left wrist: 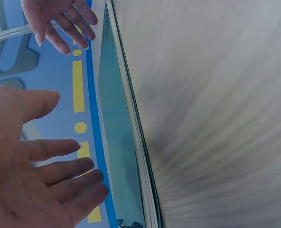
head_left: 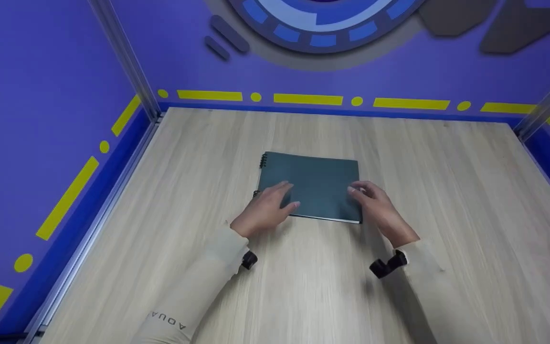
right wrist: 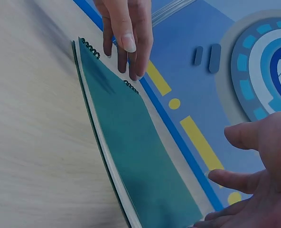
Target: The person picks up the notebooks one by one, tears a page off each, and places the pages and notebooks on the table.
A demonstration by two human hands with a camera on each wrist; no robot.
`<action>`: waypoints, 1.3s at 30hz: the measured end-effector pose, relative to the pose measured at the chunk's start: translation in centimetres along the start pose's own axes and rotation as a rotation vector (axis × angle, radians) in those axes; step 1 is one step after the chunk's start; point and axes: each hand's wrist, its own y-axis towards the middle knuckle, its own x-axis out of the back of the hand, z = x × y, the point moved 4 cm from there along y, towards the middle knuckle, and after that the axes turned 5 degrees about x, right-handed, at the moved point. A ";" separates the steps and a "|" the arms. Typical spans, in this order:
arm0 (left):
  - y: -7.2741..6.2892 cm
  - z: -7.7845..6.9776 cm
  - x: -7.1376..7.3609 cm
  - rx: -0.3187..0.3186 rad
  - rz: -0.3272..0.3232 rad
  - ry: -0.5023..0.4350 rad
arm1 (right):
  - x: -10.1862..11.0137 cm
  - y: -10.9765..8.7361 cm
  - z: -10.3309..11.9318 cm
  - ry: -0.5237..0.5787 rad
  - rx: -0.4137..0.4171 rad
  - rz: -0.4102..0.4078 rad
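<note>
A closed spiral notebook (head_left: 318, 186) with a dark green cover lies flat on the table, its black wire rings (head_left: 263, 160) along the left side. My left hand (head_left: 266, 206) hovers over the notebook's lower left part, fingers extended and thumb apart. At the right edge is my right hand (head_left: 376, 206), its fingers loosely bent and nothing in its grasp. In the left wrist view the left palm (left wrist: 41, 166) faces the notebook (left wrist: 119, 128) with fingers spread. The right wrist view shows the right hand (right wrist: 259, 175) beside the cover's near end, fingers parted.
The wood-grain table (head_left: 184, 248) is bounded by a blue wall (head_left: 275, 76) with yellow marks at the back and another panel (head_left: 31, 119) on the left. Metal posts (head_left: 127, 57) stand at the corners. A black strap device (head_left: 388, 264) sits on the right wrist.
</note>
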 end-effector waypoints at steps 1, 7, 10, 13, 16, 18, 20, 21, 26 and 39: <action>0.1 0.0 -0.1 -0.002 0.002 0.001 | 0.0 0.0 -0.1 0.013 -0.008 0.001; 0.5 0.0 -0.3 0.009 0.006 -0.010 | -0.1 0.5 -0.6 0.038 -0.034 -0.013; 0.6 0.1 -0.4 0.013 0.013 -0.011 | -0.2 0.5 -0.9 0.035 -0.050 -0.021; 0.8 0.3 -0.6 0.019 0.028 -0.001 | -0.2 0.6 -1.0 0.042 -0.059 -0.029; 0.9 0.4 -0.9 0.034 0.047 0.005 | -0.2 0.7 -1.1 0.048 -0.056 -0.036; 0.9 0.4 -1.0 0.041 0.055 0.007 | -0.2 0.7 -1.1 0.050 -0.055 -0.036; 0.9 0.4 -1.1 0.041 0.063 0.007 | -0.2 0.7 -1.1 0.056 -0.058 -0.035; 0.9 0.4 -1.1 0.041 0.067 0.010 | -0.2 0.7 -1.1 0.062 -0.060 -0.034; 0.8 0.2 -1.4 0.030 0.097 0.031 | -0.1 0.5 -1.1 0.092 -0.064 -0.029; 0.6 -0.4 -2.1 0.015 0.103 0.104 | 0.3 0.4 -0.2 0.101 -0.025 -0.056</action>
